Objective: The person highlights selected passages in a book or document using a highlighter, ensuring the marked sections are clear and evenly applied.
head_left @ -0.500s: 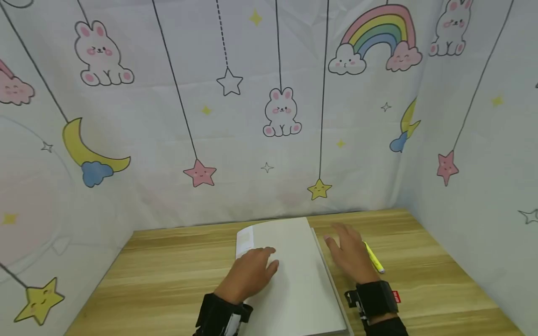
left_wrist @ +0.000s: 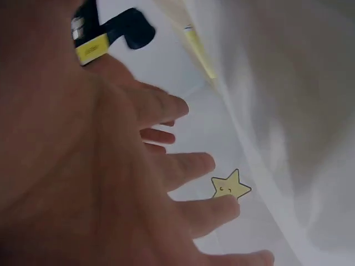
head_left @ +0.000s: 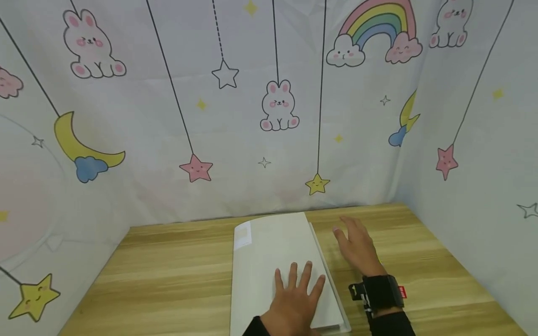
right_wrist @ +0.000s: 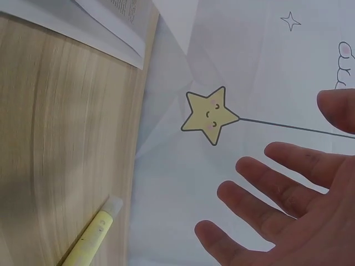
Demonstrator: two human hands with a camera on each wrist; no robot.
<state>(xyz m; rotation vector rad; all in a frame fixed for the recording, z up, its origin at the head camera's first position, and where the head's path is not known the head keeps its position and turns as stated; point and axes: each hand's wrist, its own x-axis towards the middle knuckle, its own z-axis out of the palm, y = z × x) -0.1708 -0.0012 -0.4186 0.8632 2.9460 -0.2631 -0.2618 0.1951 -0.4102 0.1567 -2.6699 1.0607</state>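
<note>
A white book or folder (head_left: pixel 260 266) lies on the table, a pale label at its upper left corner; pages show along its right and lower edges. My left hand (head_left: pixel 293 305) is spread over the lower part of the cover, palm down with fingers straight. To the right of the book is my right hand (head_left: pixel 360 249), held above the table with loosely extended fingers and nothing in its grasp. A yellow pen or marker (right_wrist: pixel 91 238) lies on the table below it, almost wholly hidden by that hand in the head view.
The wooden table (head_left: pixel 176 280) stretches to both sides of the book. White cloth walls (head_left: pixel 235 186) printed with stars, rabbits and a rainbow stand behind and beside it. Black straps with a device (head_left: pixel 380 291) sit on the right wrist.
My left hand has come right and nearer across the cover, its fingers now spread straight. The right hand has shifted slightly right, covering most of the yellow pen. The head view has tilted a little.
</note>
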